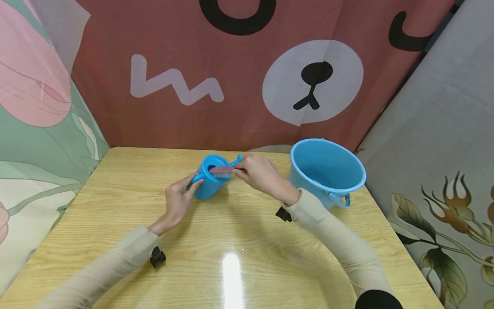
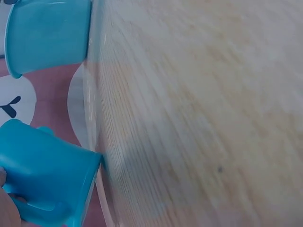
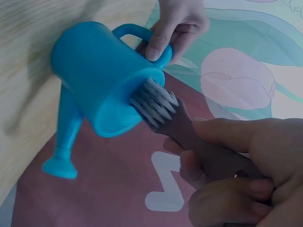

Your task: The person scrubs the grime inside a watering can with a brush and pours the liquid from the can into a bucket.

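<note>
A small blue watering can [image 1: 210, 184] stands tilted on the wooden table, its spout pointing away from my left hand. By its looped handle [image 3: 137, 30] my left hand [image 1: 179, 199] grips it, thumb pressed over the top. My right hand [image 1: 258, 174] holds a brush by its dark reddish handle [image 3: 203, 146]. The brush's pale bristles [image 3: 154, 104] reach into the can's open mouth, close to the rim. In the left wrist view the can [image 2: 47, 170] appears sideways with its base edge at the tabletop, and only a little of the left hand shows.
A larger light blue bucket [image 1: 328, 171] stands at the table's back right, its handle hanging down in front. Behind the wooden table [image 1: 185, 266] hangs a reddish printed cloth [image 1: 173, 124]; patterned cloths flank both sides. Black cameras are strapped at both wrists.
</note>
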`<action>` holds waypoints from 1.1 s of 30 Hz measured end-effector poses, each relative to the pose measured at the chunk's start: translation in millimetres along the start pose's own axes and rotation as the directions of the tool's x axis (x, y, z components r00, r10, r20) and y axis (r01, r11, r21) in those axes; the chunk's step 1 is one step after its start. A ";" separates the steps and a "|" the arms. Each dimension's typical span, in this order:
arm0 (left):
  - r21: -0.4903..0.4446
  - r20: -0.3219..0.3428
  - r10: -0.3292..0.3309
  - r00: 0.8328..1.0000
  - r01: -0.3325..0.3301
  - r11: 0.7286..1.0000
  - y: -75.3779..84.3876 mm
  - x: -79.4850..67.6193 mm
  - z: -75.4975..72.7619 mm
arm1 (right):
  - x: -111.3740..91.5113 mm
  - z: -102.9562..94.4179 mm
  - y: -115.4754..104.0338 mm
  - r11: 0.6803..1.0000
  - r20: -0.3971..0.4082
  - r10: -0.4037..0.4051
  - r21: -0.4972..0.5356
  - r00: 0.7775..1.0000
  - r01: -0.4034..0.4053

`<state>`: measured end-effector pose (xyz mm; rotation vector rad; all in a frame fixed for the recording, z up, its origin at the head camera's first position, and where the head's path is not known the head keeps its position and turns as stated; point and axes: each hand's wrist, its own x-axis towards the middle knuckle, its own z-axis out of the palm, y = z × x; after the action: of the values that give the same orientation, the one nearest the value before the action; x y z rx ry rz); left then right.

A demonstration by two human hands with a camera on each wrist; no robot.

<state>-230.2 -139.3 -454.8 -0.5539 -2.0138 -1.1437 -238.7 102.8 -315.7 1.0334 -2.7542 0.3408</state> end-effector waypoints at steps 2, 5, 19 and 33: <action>-0.002 0.009 0.018 1.000 -0.018 1.000 0.2 -0.1 0.3 | 1.7 -1.4 -1.5 1.000 0.010 0.006 -0.012 1.000 -0.006; -0.008 0.014 0.034 0.999 -0.034 0.999 0.7 0.7 0.6 | 4.8 -1.4 -1.8 1.000 0.016 0.009 -0.021 1.000 -0.009; -0.012 0.012 0.030 0.999 -0.030 0.999 0.1 -1.0 0.0 | 6.3 2.2 -2.2 1.000 0.013 0.012 -0.001 1.000 -0.012; -0.016 0.007 0.063 0.998 -0.063 0.998 1.7 -1.5 2.3 | 7.3 7.6 -7.8 0.999 0.010 0.031 0.025 0.999 -0.031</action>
<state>-229.1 -136.5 -455.8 -0.6258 -1.9810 -1.1219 -239.6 90.5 -320.0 1.0022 -2.7838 0.3776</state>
